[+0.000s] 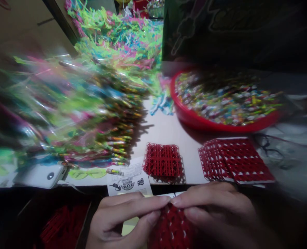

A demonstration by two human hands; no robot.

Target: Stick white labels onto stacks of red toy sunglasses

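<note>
At the bottom centre, my left hand point(124, 218) and my right hand point(218, 211) pinch the top edge of a red patterned piece point(173, 226) with white showing through its gaps. Their fingertips nearly meet at its top. Just beyond my hands lies a stack of red lattice pieces point(163, 160) on the white table point(164, 126). To its right, several red pieces backed with white card point(244, 159) are fanned out. A printed paper point(129, 178) reading "TOY CANDY" hangs over the table's front edge.
A red basin point(195, 121) of small wrapped candies stands at the right, near eyeglasses point(270, 147). Bagged candy tubes with colourful strips point(78, 114) fill the left, behind a white power bank point(43, 175). More red pieces point(62, 224) lie in a box at lower left.
</note>
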